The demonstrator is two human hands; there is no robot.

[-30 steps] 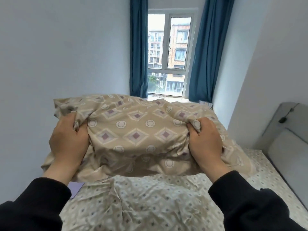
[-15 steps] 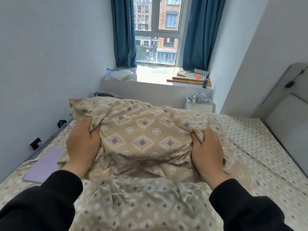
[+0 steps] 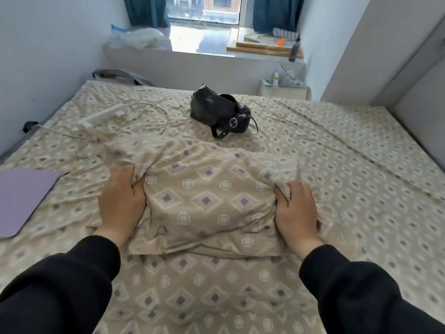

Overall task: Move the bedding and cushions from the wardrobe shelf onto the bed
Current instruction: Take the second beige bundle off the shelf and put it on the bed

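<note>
Head view: both hands' fingers [image 3: 137,182] clench the pillow [image 3: 207,198].

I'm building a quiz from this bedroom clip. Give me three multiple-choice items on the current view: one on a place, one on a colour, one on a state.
1. Where is the black bag?
A. On the bed, beyond the pillow
B. On the windowsill
C. On the floor

2. What colour is the flat pad at the left?
A. Green
B. Purple
C. Red

3. How do the hands meet the pillow?
A. Both grip it
B. Only the left
C. Neither touches

Key: 1 A, the bag lies on the bed past the pillow. 2 B, the pad is purple. 3 A, left hand and right hand clutch its ends.
</note>
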